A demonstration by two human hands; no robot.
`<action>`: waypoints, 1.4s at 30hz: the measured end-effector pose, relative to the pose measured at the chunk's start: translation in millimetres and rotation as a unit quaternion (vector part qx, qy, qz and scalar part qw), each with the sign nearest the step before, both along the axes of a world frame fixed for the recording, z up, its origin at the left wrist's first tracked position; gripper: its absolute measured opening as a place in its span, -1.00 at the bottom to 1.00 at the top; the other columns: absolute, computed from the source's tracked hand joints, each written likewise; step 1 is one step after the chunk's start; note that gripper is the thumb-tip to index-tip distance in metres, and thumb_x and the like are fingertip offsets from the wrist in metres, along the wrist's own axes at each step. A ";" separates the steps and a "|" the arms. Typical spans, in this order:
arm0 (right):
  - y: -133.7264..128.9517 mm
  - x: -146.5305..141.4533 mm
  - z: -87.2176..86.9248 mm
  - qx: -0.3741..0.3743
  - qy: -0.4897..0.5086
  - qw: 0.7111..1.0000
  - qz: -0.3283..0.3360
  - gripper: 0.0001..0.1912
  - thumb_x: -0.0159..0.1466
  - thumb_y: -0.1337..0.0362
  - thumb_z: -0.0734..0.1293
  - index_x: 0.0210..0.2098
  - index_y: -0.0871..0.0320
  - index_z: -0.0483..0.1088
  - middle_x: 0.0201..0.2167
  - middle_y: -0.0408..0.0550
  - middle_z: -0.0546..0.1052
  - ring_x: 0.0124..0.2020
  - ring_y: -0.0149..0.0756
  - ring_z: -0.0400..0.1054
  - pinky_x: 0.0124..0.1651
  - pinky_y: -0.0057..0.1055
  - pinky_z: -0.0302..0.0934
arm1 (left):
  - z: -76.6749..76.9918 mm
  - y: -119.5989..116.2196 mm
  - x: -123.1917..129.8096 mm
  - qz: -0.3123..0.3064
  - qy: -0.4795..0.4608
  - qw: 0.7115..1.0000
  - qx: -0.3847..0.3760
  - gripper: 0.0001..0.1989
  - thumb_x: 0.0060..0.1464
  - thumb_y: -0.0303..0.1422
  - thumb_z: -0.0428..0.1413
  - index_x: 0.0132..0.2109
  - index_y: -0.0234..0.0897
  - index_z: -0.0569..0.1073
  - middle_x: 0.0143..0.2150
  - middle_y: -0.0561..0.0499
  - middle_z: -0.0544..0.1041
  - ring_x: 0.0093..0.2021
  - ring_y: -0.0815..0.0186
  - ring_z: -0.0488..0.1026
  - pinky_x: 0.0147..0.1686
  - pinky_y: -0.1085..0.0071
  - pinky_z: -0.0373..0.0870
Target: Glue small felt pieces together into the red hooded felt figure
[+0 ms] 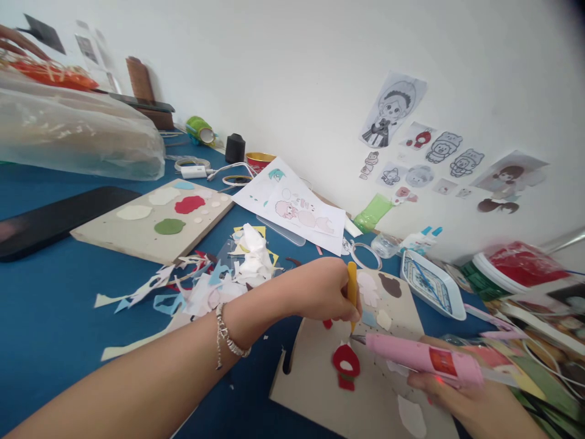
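Note:
My left hand [320, 289] is shut on a yellow stick tool [351, 291], its thin tip pointing down at a beige board [311, 384]. My right hand [457, 399] grips a pink hot-glue gun [423, 360], and the gun's metal nozzle almost meets the tip of the yellow tool. Just below both tips lies a red felt cutout [346, 360] with a pale centre. A brown felt piece [390, 285] and several pale pieces rest on the same board. A bracelet [226, 329] circles my left wrist.
Paper scraps [219, 286] pile up left of my arm, near a second board [150, 225] with felt shapes. Sketch sheets [292, 207], a blue-and-white dish [432, 283], a black phone [55, 219] and a plastic bag [77, 128] surround me. Another person's hand [21, 42] shows top left.

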State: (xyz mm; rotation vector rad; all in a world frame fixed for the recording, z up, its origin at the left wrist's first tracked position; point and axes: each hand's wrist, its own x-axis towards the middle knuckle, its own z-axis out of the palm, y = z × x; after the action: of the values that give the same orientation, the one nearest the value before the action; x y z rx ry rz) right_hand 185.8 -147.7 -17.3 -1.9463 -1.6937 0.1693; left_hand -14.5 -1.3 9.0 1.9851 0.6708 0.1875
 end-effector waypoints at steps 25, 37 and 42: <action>9.3 29.3 17.1 -0.218 -0.024 0.968 0.122 -0.88 0.06 0.03 0.33 -0.47 -0.14 0.47 -0.50 -0.08 0.59 -0.45 -0.14 0.52 -0.51 -0.50 0.40 | 2.1 -1.0 -0.4 0.008 -0.002 1.000 -0.002 -0.85 -0.06 -0.44 0.15 -0.32 -0.34 0.59 -0.41 -0.02 0.59 -0.48 0.35 0.47 -0.50 0.49 0.30; 9.3 25.7 13.3 -0.165 0.008 0.984 0.070 -0.87 0.03 0.07 0.34 -0.56 -0.10 0.48 -0.65 -0.15 0.51 -0.57 -0.14 0.46 -0.58 -0.45 0.38 | -0.9 0.4 0.0 0.001 -0.009 1.000 -0.004 -0.83 -0.05 -0.41 0.14 -0.30 -0.33 0.60 -0.47 -0.01 0.57 -0.49 0.34 0.47 -0.52 0.50 0.32; 8.1 28.0 8.2 -0.185 0.021 0.981 0.062 -0.80 0.03 -0.03 0.31 -0.57 -0.11 0.46 -0.63 -0.11 0.51 -0.50 -0.07 0.47 -0.54 -0.37 0.36 | 0.5 0.0 -0.1 0.001 -0.002 1.000 0.003 -0.84 -0.06 -0.43 0.14 -0.31 -0.33 0.60 -0.41 -0.03 0.59 -0.48 0.34 0.48 -0.51 0.50 0.31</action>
State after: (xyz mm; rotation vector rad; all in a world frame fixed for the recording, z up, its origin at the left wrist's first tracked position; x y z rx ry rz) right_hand 213.8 -139.7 -9.1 -2.0748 -1.8596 0.6073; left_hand -14.6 -1.4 9.5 1.9894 0.6692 0.1955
